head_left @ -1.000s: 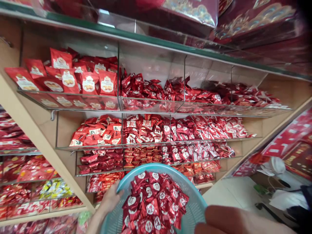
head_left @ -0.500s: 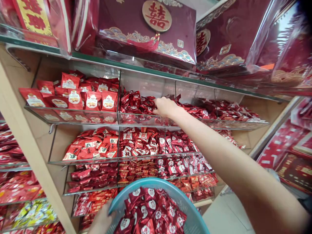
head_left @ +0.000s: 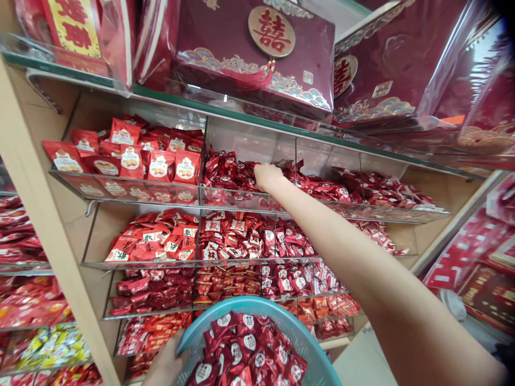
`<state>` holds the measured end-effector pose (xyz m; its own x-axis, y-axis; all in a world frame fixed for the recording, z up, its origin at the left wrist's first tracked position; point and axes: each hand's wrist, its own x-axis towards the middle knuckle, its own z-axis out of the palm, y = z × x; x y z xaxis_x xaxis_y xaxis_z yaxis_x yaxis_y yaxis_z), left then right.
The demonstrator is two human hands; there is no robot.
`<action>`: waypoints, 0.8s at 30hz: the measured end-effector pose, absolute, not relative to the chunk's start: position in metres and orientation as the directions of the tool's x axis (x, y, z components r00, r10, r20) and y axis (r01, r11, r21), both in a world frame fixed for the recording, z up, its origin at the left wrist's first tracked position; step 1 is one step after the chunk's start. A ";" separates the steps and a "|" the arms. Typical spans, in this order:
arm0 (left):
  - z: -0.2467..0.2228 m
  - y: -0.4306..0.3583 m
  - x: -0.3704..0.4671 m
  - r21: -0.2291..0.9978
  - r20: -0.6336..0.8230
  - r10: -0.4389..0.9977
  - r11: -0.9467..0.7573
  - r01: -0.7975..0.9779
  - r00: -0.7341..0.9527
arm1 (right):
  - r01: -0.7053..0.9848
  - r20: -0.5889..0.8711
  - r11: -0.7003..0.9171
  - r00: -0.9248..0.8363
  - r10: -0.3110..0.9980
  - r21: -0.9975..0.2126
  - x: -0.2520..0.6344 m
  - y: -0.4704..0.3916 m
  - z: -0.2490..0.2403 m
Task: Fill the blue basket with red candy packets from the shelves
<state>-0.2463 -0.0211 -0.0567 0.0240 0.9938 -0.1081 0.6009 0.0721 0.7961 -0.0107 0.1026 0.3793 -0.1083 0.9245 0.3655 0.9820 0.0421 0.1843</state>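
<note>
Teal basket (head_left: 257, 303) at six o'clock: your left hand (head_left: 166, 360) clasps its nine-o'clock side, likely for steadiness; your right hand (head_left: 269, 178), at twelve, reaches packets (head_left: 227, 172), its pinch untellable.

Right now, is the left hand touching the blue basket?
Touching. The head view shows it: the left hand holds the blue basket at the left side of its rim, with no gap between them.

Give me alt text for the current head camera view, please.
A person's right hand reaches to red packets on a clear-fronted shelf, while their left hand grips a turquoise basket holding dark red packets with white labels. Maroon packages bearing double-happiness emblems sit on the shelf above.
</note>
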 end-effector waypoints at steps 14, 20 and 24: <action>-0.063 -0.020 -0.247 0.800 -0.115 0.993 0.086 0.594 0.011 | 0.997 0.434 -0.038 0.004 0.901 0.068 -0.009 0.102 0.383; -0.053 -0.024 -0.244 0.805 -0.109 0.994 0.080 0.588 0.014 | 0.997 0.457 -0.049 0.019 0.889 0.054 -0.014 0.104 0.381; -0.051 -0.025 -0.244 0.814 -0.090 0.995 0.047 0.579 0.045 | 0.999 0.483 -0.034 0.015 0.876 0.030 -0.011 0.100 0.385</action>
<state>-0.2440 -0.0247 -0.0512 0.0453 0.9949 -0.0899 0.5788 0.0472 0.8141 -0.0112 0.1004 0.3845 0.0149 0.8757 0.4826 0.9990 -0.0337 0.0302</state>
